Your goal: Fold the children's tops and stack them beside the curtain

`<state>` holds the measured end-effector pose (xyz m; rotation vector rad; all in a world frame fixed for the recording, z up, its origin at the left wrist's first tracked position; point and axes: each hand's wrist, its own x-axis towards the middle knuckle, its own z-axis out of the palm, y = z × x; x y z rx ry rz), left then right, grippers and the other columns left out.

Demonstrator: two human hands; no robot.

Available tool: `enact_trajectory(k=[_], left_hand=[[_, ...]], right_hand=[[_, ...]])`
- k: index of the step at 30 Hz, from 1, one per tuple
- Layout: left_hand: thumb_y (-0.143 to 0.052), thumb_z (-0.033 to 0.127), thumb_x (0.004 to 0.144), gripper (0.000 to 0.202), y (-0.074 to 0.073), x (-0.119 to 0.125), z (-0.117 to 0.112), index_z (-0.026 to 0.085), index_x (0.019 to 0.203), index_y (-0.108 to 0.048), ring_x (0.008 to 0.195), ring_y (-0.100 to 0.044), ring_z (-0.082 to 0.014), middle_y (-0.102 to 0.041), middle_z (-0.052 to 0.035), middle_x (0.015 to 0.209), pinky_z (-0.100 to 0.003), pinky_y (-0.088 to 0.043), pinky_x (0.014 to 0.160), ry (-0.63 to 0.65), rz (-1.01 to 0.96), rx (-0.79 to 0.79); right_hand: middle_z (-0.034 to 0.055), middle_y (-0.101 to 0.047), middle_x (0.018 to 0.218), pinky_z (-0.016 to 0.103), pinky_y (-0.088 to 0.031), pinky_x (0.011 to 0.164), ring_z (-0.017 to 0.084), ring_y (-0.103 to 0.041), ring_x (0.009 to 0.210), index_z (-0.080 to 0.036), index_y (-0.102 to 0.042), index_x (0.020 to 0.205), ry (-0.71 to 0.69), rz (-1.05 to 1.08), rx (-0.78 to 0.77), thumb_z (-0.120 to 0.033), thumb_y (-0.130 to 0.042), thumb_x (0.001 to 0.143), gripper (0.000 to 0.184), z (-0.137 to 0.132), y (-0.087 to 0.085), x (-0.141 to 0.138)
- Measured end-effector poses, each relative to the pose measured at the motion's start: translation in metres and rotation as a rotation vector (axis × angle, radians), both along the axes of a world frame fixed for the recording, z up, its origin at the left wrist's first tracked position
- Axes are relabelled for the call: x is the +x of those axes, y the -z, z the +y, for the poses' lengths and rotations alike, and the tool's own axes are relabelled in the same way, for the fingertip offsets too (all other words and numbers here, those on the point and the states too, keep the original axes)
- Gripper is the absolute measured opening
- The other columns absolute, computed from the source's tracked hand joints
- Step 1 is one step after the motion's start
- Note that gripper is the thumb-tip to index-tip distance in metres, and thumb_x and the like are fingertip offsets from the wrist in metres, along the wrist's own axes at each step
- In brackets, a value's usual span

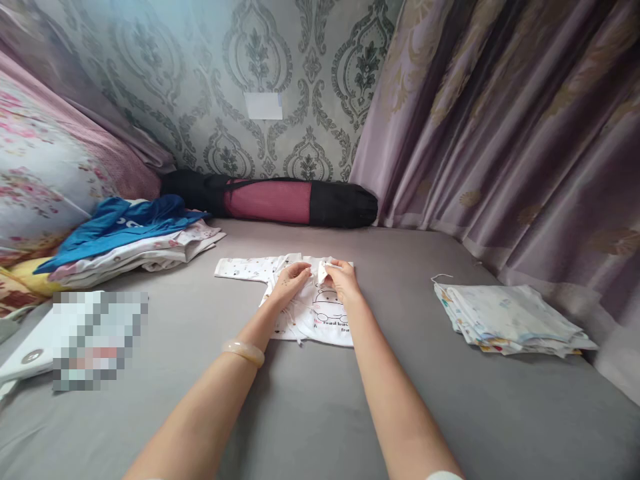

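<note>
1. Small white printed cotton shirt (330, 333): on the grey bedsheet (320, 407), in from its far edge.
2. Right hand (345, 281) pinches its neckline cloth; left hand (289, 283) curls over it, grip unclear.
3. Light fingertips should avoid stretching.

Pixelated item (100, 347) unreadable; floral pillow (40, 160) cut off; shirt lettering (331, 323) partly behind right forearm (395, 380)

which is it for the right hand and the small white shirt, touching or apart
Touching. The head view shows the right hand pinching a raised bit of the small white shirt between its fingers.
</note>
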<state>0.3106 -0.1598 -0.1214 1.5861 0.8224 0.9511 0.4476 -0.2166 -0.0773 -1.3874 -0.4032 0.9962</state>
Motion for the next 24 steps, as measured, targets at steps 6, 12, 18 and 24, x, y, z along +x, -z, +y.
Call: enact_trajectory(k=[6, 12, 18, 24], left_hand=[[-0.063, 0.052, 0.078, 0.047, -0.005, 0.000, -0.004, 0.016, 0.108, -0.063, 0.092, -0.067, -0.0216, -0.071, -0.0067, 0.091, -0.032, -0.050, 0.082, 0.034, 0.005, 0.003], [-0.061, 0.051, 0.081, 0.050, -0.005, 0.002, -0.005, 0.014, 0.115, -0.060, 0.073, -0.061, -0.0158, -0.065, -0.0024, 0.078, -0.028, -0.046, 0.068, -0.042, 0.066, 0.037], [-0.065, 0.031, 0.076, 0.067, -0.004, -0.002, -0.005, 0.016, 0.138, -0.045, 0.070, -0.055, -0.0128, -0.058, 0.0014, 0.079, -0.025, -0.044, 0.066, 0.009, 0.065, 0.086], [-0.049, 0.019, 0.076, 0.042, 0.000, -0.002, -0.003, 0.017, 0.113, -0.069, 0.074, -0.054, -0.0132, -0.062, -0.0027, 0.086, -0.026, -0.045, 0.072, 0.029, 0.135, 0.231]], right_hand=[[0.0002, -0.065, 0.077, 0.024, -0.060, 0.065, 0.014, -0.070, 0.068, -0.015, -0.054, 0.105, 0.000, 0.068, 0.017, -0.003, -0.063, 0.074, 0.035, 0.002, 0.005, -0.004], [0.0023, -0.069, 0.079, 0.023, -0.060, 0.067, 0.013, -0.070, 0.069, -0.015, -0.053, 0.107, -0.073, 0.081, 0.013, -0.004, -0.063, 0.079, 0.032, 0.001, 0.006, -0.004], [0.0054, -0.070, 0.088, 0.025, -0.059, 0.071, 0.012, -0.070, 0.074, -0.013, -0.055, 0.108, -0.053, -0.038, -0.001, -0.004, -0.054, 0.084, 0.026, 0.004, 0.012, -0.002], [0.0091, -0.071, 0.108, 0.030, -0.051, 0.092, 0.016, -0.068, 0.099, -0.015, -0.063, 0.108, -0.198, -0.554, -0.039, -0.009, -0.046, 0.087, 0.028, 0.000, 0.012, -0.003]])
